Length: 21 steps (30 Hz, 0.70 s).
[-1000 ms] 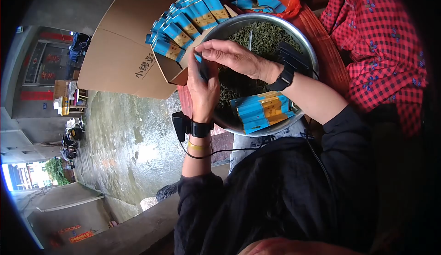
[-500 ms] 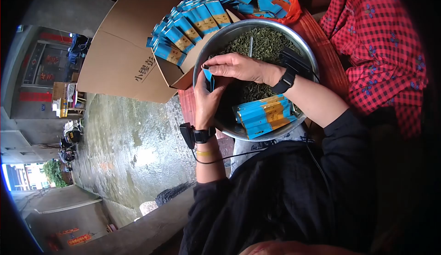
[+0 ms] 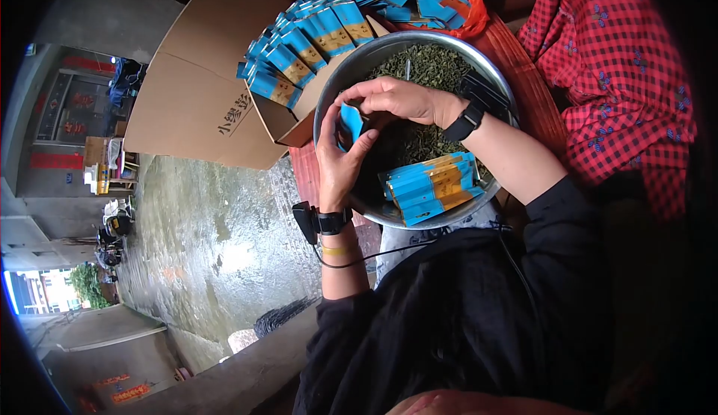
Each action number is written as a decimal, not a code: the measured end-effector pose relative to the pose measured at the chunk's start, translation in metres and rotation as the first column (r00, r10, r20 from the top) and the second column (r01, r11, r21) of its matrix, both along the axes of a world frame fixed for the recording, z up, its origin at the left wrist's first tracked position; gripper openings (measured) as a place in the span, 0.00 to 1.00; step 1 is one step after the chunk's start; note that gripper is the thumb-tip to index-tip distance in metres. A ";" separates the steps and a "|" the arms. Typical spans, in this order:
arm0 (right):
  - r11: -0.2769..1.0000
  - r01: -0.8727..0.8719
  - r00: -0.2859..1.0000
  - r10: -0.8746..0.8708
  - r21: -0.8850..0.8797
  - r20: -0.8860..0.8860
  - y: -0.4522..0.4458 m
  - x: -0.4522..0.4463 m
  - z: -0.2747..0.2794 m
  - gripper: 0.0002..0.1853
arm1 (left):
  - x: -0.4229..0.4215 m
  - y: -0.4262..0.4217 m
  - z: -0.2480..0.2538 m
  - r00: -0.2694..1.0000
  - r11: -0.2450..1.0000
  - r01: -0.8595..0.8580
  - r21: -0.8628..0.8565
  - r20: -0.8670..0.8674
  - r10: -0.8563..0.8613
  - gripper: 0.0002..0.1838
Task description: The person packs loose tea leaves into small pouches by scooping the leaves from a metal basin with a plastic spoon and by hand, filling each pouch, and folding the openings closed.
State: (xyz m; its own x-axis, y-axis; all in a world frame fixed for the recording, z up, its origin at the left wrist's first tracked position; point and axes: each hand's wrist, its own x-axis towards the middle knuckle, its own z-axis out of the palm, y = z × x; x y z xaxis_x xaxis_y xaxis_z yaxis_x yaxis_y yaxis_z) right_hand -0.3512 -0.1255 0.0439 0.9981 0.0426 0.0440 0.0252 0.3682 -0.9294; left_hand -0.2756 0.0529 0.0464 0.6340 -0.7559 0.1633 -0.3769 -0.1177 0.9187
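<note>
A small blue packet [image 3: 350,125] stands in my left hand [image 3: 340,153], with the fingers and thumb wrapped round it. Over its upper edge, my right hand [image 3: 404,102] is bent, fingertips gathered at the packet; their exact contact is partly hidden. Both hands are above a metal basin [image 3: 502,78] of dried green leaves that look like tea [image 3: 430,63]. A thin pale handle [image 3: 408,69] sticks up from the leaves. Blue and gold packets [image 3: 434,187] lie stacked in the basin's near side. A stack of dark flat pieces [image 3: 485,95] rests at its right rim.
A cardboard box [image 3: 299,127] full of upright blue and gold packets [image 3: 307,41] stands beyond the basin, flap spread left. Behind is a red plastic bag [image 3: 476,11] of more packets. Red checked cloth [image 3: 606,78] hangs at right. Wet floor [image 3: 217,228] lies left.
My left hand has turned the packet so more of its blue side shows. My right fingers have lifted and curled back slightly from over its top.
</note>
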 end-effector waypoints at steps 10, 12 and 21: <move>0.822 0.121 0.993 -0.107 -0.556 0.058 -0.006 0.006 -0.024 0.10 | -0.003 -0.003 -0.009 0.969 0.987 0.077 0.144 0.222 -0.108 0.33; 0.802 0.141 0.990 -0.129 -0.581 0.062 -0.005 0.006 -0.024 0.12 | -0.005 -0.003 -0.007 0.963 0.988 0.059 0.144 0.252 -0.095 0.32; 0.642 0.171 0.976 -0.212 -0.748 0.042 -0.007 0.005 -0.021 0.10 | 0.000 -0.004 -0.014 0.951 0.992 0.086 0.092 0.290 -0.109 0.32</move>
